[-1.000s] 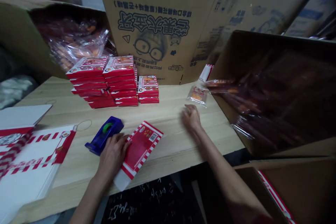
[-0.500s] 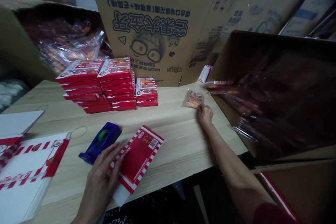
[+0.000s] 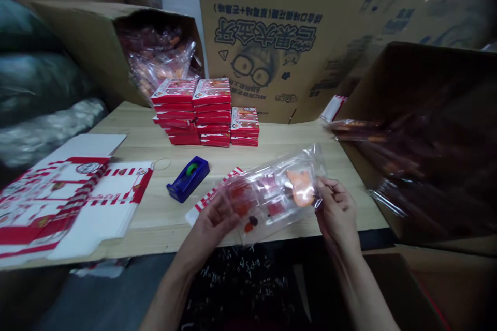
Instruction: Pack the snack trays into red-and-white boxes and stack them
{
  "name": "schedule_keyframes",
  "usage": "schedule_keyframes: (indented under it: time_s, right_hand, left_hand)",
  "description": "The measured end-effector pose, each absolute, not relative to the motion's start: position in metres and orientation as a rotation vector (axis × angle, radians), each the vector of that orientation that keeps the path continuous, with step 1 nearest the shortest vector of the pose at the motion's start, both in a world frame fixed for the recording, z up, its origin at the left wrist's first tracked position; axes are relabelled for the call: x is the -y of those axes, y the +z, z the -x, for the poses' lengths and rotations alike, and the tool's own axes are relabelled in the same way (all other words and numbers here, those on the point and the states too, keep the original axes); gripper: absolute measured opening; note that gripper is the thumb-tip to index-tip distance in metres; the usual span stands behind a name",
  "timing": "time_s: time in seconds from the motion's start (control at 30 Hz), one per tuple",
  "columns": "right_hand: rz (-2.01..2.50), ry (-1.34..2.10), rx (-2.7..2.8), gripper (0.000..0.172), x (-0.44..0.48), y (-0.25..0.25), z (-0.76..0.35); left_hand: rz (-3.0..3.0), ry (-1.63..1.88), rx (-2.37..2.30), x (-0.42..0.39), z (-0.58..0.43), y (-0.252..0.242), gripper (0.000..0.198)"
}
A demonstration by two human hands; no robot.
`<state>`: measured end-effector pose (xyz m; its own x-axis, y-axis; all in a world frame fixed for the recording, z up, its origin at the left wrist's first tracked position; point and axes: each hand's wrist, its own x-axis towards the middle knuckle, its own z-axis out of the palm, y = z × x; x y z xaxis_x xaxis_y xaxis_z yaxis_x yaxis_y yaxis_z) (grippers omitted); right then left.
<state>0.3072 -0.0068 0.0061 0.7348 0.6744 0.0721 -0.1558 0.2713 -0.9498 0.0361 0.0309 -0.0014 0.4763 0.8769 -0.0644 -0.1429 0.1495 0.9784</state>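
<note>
Both my hands hold a clear plastic packet (image 3: pixel 274 194) with orange and red pieces inside, lifted above the front edge of the wooden table (image 3: pixel 272 139). My left hand (image 3: pixel 212 222) grips its left end and my right hand (image 3: pixel 337 209) pinches its right end. Under the packet lies a flat red-and-white striped carton (image 3: pixel 207 197), mostly hidden. A blue tape dispenser (image 3: pixel 188 178) sits just left of it.
Stacks of red boxes (image 3: pixel 202 111) stand at the back of the table. Flat unfolded cartons (image 3: pixel 66 196) lie at the left. An open cardboard box (image 3: pixel 427 139) with more packets is at the right, another open box (image 3: pixel 128 46) at the back left.
My right hand picked up the clear packet from the table's right side and brought it to the front. My left hand left the striped carton and took the packet's other end.
</note>
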Motion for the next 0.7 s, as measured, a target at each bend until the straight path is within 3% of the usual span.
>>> schedule_keyframes:
  time_s: [0.17, 0.27, 0.37, 0.5, 0.7]
  right_hand:
    - [1.216, 0.819, 0.641, 0.024, 0.022, -0.015, -0.251]
    - [1.214, 1.006, 1.044, 0.024, 0.015, -0.012, -0.24]
    - [1.191, 0.95, 1.667, 0.068, -0.016, -0.002, -0.244]
    - [1.298, 0.801, 2.525, 0.128, -0.074, -0.013, -0.233]
    - [1.161, 0.666, 2.878, 0.133, -0.109, -0.057, -0.201]
  left_hand:
    - [-0.883, 0.864, -0.894, 0.016, -0.008, -0.008, 0.047]
    - [-0.666, 1.058, -1.142, 0.031, 0.03, -0.008, 0.049]
    - [-0.495, 1.388, -1.386, 0.039, 0.077, 0.005, 0.06]
    - [-0.425, 1.605, -1.585, 0.053, 0.112, 0.018, 0.058]
    - [-0.391, 1.498, -1.689, 0.076, 0.098, -0.017, 0.053]
